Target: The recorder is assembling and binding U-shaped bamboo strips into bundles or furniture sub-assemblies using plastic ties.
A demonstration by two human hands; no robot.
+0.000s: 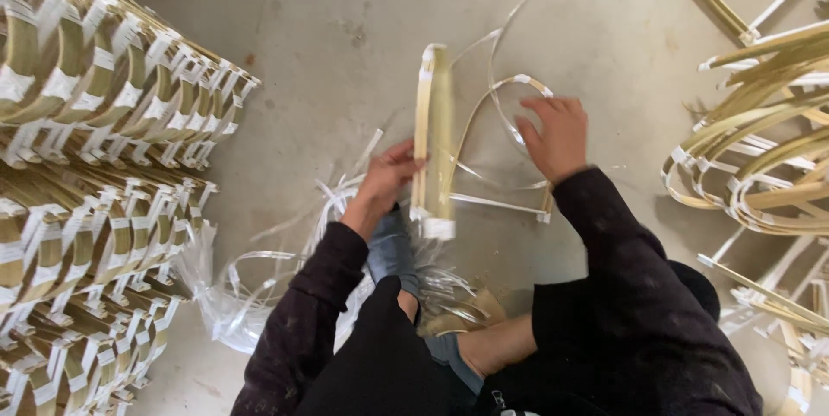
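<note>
My left hand (387, 178) pinches the upright bamboo-strip frame (434, 135) at mid-edge above the floor; my right hand (557, 135), fingers spread, holds nothing. Judged light, springy, thin; best gripped at the taped corners.

Bright, even, diffuse daylight; no hard source visible. Soft, faint shadows on grey concrete floor (345, 19), slightly darker under loose bamboo hoops (760, 165) at right edge. Mild glare on white plastic strapping (250, 295) and on tape of stacked bundles (95, 122) at left. Dark sleeves underexposed, folds barely readable. Slight motion blur on right hand (557, 135); left hand (387, 176) sharper. Wide-angle stretch at left and right borders, stack bulging outward. Bottom foreground soft, out of focus.
</note>
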